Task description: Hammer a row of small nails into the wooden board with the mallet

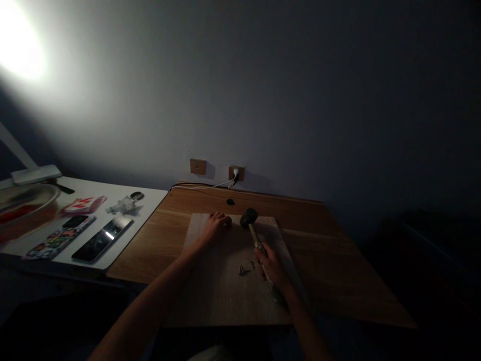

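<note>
My right hand [272, 263] is wrapped around the handle of a mallet [254, 233] with a dark head and a light shaft. The mallet's head is over the far part of a pale wooden board [214, 296]. At the board's far edge, my left hand [217, 225] has its fingers curled together; what they hold, if anything, is too dark and small to make out. Several small screws or nails [242, 271] lie on the board between my forearms, left of the mallet handle.
The board rests on a brown wooden desk [330, 260]. To the left, a white table [150, 200] bears a phone [103, 239], a patterned case [60, 236], a red-and-white packet [83, 204], a clear container [28, 210] and a lamp base [36, 174]. A plugged-in cable [210, 186] runs along the wall.
</note>
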`<state>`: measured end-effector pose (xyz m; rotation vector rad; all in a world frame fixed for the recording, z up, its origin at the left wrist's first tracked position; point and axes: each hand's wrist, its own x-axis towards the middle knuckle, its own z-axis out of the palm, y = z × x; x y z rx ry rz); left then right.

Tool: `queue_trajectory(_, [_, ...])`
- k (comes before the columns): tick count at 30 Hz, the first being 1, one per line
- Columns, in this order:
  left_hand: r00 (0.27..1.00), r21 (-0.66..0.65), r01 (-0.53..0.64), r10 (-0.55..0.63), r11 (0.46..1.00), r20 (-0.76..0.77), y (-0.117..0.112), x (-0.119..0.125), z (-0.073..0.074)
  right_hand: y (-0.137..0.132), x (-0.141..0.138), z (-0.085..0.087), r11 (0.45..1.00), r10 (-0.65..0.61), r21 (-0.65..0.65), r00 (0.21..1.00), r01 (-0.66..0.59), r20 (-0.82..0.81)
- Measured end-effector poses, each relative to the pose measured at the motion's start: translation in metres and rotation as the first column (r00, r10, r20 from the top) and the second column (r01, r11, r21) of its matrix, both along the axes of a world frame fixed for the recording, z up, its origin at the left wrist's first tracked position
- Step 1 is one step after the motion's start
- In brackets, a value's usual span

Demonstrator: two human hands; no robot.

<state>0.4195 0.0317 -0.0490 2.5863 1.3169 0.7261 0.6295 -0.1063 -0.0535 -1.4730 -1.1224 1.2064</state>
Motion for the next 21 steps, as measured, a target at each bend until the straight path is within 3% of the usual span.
queue_trajectory(4, [0.999, -0.015, 0.030, -0.031, 0.999, -0.019, 0.000, -0.001, 0.001, 0.001, -0.001, 0.002, 1.000, 0.018, 0.011, 1.000, -0.018, -0.003])
queue_trajectory(13, [0.999, -0.037, -0.046, 0.046, 0.998, 0.001, 0.003, 0.003, -0.008, 0.003, -0.014, 0.016, 0.997, 0.081, 0.005, 0.997, -0.081, 0.001])
queue_trajectory(21, [0.998, -0.040, -0.067, 0.068, 0.997, 0.018, 0.001, 0.002, -0.008, 0.007, -0.021, 0.013, 0.992, 0.121, 0.036, 0.990, -0.124, 0.078])
